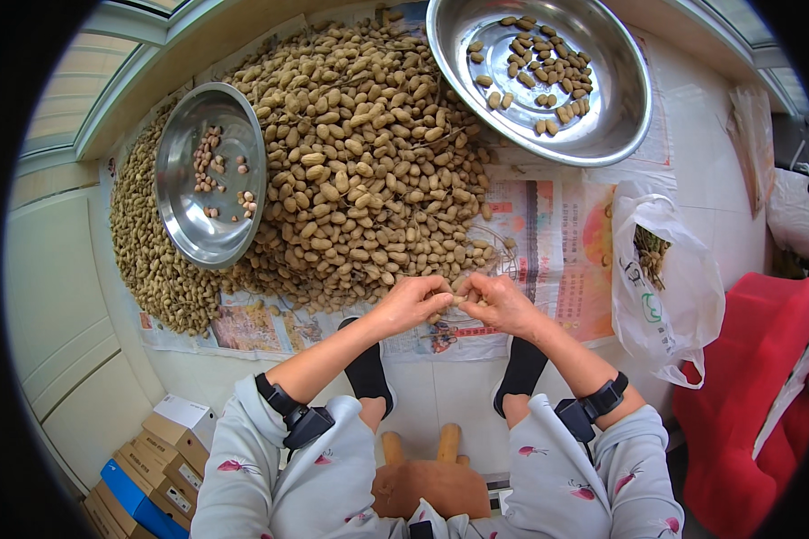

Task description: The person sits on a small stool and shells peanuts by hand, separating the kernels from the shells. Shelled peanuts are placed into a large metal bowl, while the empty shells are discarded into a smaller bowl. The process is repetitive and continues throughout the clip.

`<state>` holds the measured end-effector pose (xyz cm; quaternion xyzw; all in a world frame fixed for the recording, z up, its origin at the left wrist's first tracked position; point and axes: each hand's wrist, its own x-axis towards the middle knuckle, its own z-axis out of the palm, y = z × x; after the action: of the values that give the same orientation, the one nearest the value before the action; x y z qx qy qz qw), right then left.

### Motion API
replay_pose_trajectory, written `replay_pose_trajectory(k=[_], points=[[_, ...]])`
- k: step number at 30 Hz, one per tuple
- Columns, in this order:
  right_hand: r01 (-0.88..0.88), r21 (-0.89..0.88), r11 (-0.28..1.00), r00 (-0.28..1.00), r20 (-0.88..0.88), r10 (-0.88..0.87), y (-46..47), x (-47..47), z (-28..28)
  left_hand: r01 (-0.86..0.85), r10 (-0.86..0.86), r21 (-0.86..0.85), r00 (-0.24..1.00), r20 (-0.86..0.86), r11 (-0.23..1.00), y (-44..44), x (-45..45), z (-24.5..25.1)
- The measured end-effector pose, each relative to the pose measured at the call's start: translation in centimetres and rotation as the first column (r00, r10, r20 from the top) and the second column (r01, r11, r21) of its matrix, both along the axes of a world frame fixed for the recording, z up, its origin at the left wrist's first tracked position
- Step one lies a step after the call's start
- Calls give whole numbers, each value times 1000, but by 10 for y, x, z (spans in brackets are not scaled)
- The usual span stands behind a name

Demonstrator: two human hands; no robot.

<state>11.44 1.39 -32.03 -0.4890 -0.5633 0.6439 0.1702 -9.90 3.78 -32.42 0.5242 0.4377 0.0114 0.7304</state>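
My left hand [414,301] and my right hand [500,304] meet fingertip to fingertip at the near edge of a big heap of unshelled peanuts [357,162]. Pinched between them is a peanut [458,300], mostly covered by the fingers. A steel basin [244,114] rests tilted on the heap to the left, with a few shelled peanut kernels [207,158] in it. At the far right, a larger steel basin [617,145] holds a scatter of peanuts in their shells [556,64].
Printed paper sheets [546,269] lie under the heap. On the right are a white plastic bag [681,296] with dried stalks inside and a red cloth-covered thing [735,377]. Several cardboard boxes [155,465] are stacked lower left. A brown wooden stool [431,485] shows between my legs.
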Motion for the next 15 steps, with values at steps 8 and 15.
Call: replay_pose_trajectory(k=[8, 15], points=[[207, -388, 898, 951, -134, -277, -2, -8, 6, -278, 311, -376, 950, 28, 884, -2, 2, -2], [227, -465, 856, 872, -295, -392, 1, -8, 7, -286, 328, -432, 944, 24, 855, -3, -2, -3]])
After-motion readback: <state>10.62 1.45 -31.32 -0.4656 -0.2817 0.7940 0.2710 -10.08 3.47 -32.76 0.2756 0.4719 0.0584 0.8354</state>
